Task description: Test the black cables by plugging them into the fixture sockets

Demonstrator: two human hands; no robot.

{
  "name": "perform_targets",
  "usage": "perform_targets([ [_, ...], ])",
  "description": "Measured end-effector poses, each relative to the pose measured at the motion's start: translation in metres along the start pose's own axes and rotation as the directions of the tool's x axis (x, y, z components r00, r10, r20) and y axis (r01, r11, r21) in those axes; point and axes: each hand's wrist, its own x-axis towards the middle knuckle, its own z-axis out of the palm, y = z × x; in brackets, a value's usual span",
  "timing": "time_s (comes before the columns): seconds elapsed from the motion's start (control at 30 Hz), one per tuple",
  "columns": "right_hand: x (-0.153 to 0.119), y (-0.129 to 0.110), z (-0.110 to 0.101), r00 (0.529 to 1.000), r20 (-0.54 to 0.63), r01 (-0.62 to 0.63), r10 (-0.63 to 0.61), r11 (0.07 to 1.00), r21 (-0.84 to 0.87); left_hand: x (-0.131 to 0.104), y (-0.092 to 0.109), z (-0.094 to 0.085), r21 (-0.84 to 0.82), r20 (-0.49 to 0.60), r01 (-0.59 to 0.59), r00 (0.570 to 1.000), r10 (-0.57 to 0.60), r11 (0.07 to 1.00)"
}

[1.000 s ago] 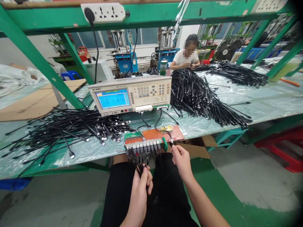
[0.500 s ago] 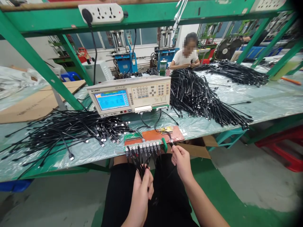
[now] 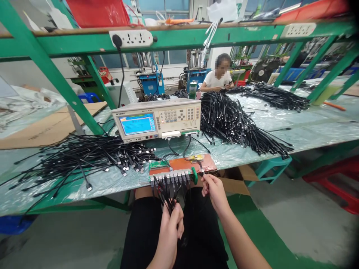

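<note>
My left hand (image 3: 172, 222) is closed around a bunch of black cables (image 3: 168, 192) hanging below the board's front edge. Several cable plugs sit in the row of sockets (image 3: 171, 175) along that edge. The orange and green board (image 3: 179, 162) lies at the table's front edge. My right hand (image 3: 211, 186) pinches a black cable end against the connector (image 3: 202, 170) at the board's right end, beside a green ring (image 3: 194, 175). Behind the board stands a tester (image 3: 159, 119) with a lit blue screen, wired to the board.
Black cables with USB plugs (image 3: 92, 157) lie on the left of the table (image 3: 232, 164). A larger cable pile (image 3: 232, 119) is at the right. A green frame (image 3: 179, 39) with power strips crosses above. A person (image 3: 220, 76) sits across the table.
The view has tilted up, so more of the shelf top shows and the scene sits lower. The tester's screen content has changed. Both hands keep their grips.
</note>
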Motion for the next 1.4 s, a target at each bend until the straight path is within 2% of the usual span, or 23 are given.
perform_targets([
  [0.13, 0.001, 0.004, -0.008, 0.998, -0.020, -0.065, 0.063, 0.996, -0.061, 0.001, -0.001, -0.001, -0.027, 0.000, -0.002, 1.000, 0.002, 1.000],
  [0.27, -0.001, 0.012, -0.016, 0.994, -0.018, -0.106, 0.106, 0.993, -0.042, 0.001, -0.002, -0.001, -0.035, -0.021, 0.000, 1.000, -0.001, 0.999],
  [0.47, 0.000, 0.010, -0.011, 0.990, 0.018, -0.143, 0.143, 0.989, 0.031, 0.001, -0.003, 0.001, -0.041, -0.037, -0.001, 0.999, -0.001, 0.999],
  [0.57, 0.004, 0.000, -0.003, 0.972, 0.112, -0.218, 0.207, 0.972, 0.090, 0.001, -0.002, 0.001, -0.038, -0.040, -0.011, 0.999, 0.010, 0.999],
  [0.67, 0.007, -0.008, 0.003, 0.930, 0.247, -0.309, 0.271, 0.943, 0.126, 0.000, 0.002, 0.002, -0.027, -0.030, -0.031, 0.999, 0.030, 0.999],
  [0.8, 0.009, -0.011, 0.005, 0.899, 0.340, -0.349, 0.278, 0.921, 0.171, -0.006, 0.009, 0.003, -0.031, -0.023, -0.029, 0.999, 0.028, 0.999],
  [0.97, 0.003, -0.014, 0.004, 0.893, 0.374, -0.327, 0.250, 0.932, 0.157, -0.008, 0.014, 0.006, -0.038, -0.020, -0.035, 0.999, 0.034, 0.999],
  [1.1, -0.019, -0.014, 0.009, 0.940, 0.285, -0.231, 0.189, 0.965, 0.122, -0.008, 0.015, 0.008, -0.040, -0.030, -0.039, 0.999, 0.038, 0.998],
  [1.2, -0.046, -0.009, 0.021, 0.965, 0.226, -0.130, 0.131, 0.991, -0.019, -0.008, 0.015, 0.010, -0.052, -0.042, -0.035, 0.999, 0.033, 0.998],
  [1.3, -0.069, -0.003, 0.038, 0.949, 0.290, -0.070, 0.122, 0.980, -0.186, -0.009, 0.012, 0.012, -0.060, -0.032, -0.040, 0.999, 0.038, 0.997],
  [1.4, -0.081, 0.000, 0.051, 0.947, 0.304, -0.058, 0.107, 0.984, -0.166, -0.009, 0.009, 0.012, -0.022, -0.013, -0.060, 0.998, 0.060, 0.998],
])
